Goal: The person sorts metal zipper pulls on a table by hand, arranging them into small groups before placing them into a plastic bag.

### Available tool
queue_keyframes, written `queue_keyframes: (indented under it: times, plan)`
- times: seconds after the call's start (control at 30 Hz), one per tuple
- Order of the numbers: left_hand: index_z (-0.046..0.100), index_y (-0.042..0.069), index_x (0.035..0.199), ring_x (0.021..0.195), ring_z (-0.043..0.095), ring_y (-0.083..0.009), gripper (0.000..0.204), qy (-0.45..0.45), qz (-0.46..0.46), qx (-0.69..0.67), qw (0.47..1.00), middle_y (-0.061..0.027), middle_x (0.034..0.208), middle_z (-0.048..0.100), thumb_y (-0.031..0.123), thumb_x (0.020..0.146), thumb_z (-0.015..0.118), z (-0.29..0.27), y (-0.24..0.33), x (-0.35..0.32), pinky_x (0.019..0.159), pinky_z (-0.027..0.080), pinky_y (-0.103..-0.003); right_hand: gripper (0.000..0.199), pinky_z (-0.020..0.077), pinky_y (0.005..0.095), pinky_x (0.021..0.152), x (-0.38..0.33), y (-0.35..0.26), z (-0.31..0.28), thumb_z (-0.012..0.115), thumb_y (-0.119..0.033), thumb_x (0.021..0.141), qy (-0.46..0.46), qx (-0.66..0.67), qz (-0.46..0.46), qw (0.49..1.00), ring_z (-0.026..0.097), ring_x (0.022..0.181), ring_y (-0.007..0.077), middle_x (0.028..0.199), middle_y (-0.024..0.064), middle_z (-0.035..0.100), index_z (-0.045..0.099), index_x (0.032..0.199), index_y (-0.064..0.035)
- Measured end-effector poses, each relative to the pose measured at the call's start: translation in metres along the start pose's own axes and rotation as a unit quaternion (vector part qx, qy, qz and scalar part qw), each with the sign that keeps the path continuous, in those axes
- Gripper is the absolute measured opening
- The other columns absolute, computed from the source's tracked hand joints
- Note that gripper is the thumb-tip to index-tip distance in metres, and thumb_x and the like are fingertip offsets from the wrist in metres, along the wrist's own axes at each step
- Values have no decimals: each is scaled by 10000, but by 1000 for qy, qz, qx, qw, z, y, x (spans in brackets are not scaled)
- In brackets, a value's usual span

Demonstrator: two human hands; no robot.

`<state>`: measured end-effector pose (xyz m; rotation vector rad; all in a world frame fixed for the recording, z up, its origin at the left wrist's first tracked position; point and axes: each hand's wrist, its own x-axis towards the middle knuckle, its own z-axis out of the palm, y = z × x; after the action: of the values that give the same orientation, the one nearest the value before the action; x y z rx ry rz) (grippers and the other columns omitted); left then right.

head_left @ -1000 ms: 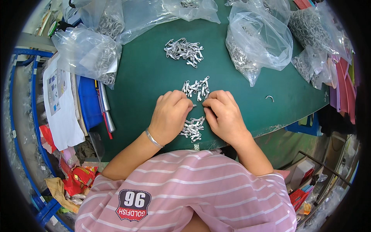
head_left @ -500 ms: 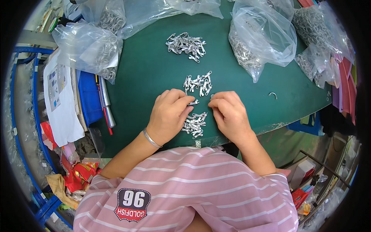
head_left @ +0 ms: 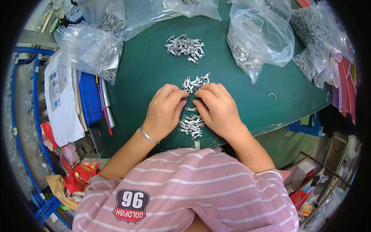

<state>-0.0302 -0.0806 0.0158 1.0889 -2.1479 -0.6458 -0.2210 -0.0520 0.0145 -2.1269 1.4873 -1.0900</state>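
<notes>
On the green table (head_left: 147,73), my left hand (head_left: 165,111) and my right hand (head_left: 216,109) meet fingertip to fingertip at the near edge of a small cluster of silver metal clips (head_left: 196,82). Fingers of both hands are curled, pinching at small clips; what sits between them is hidden. Below and between my hands lies a second pile of silver clips (head_left: 191,125). A larger heap of the same clips (head_left: 185,45) lies farther back. A thin bangle (head_left: 148,135) circles my left wrist.
Clear plastic bags of metal parts (head_left: 258,34) ring the table's back and right; another bag (head_left: 91,48) sits at the left. A lone metal hook (head_left: 271,95) lies right of my hands. Tools, papers (head_left: 60,96) and a blue tray (head_left: 88,96) crowd the left side.
Both hands have shifted slightly away from me, up to the middle cluster, and their fingertips have come together there. The lower pile shows more between my wrists.
</notes>
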Motion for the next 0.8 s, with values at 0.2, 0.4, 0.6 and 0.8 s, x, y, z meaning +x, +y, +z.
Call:
queue_keyframes:
  times: [0.2, 0.4, 0.6, 0.8]
  plan:
    - [675, 18, 958, 845, 638, -301, 221, 11, 3, 29, 1000, -124, 959, 635, -19, 777, 795, 5, -1, 1, 717, 522, -382, 155, 492, 397, 768, -2, 4, -2, 709, -13, 755, -29, -46, -30, 998, 614, 889, 272, 983, 61, 655, 674, 899, -57]
    - [663, 15, 921, 742, 651, -288, 189, 29, -5, 42, 999, -116, 887, 652, -47, 781, 773, 3, -1, 2, 668, 535, -372, 171, 494, 400, 788, -12, 14, -24, 698, 36, 750, -46, 23, -23, 998, 626, 917, 278, 977, 73, 672, 677, 891, -59]
    - [680, 24, 904, 752, 658, -302, 165, 21, 46, 33, 998, -110, 853, 667, -69, 784, 743, -1, -2, 8, 706, 542, -386, 171, 520, 412, 791, -14, 17, -27, 701, 60, 765, -26, 49, 6, 998, 639, 890, 308, 954, 93, 683, 681, 901, -43]
    - [698, 22, 921, 838, 645, -314, 170, -69, 61, 4, 996, -111, 899, 663, -54, 780, 755, -2, 1, 12, 754, 524, -386, 194, 519, 414, 796, -11, 13, -23, 703, 53, 766, -56, 55, -4, 997, 634, 886, 314, 948, 94, 672, 687, 935, -40]
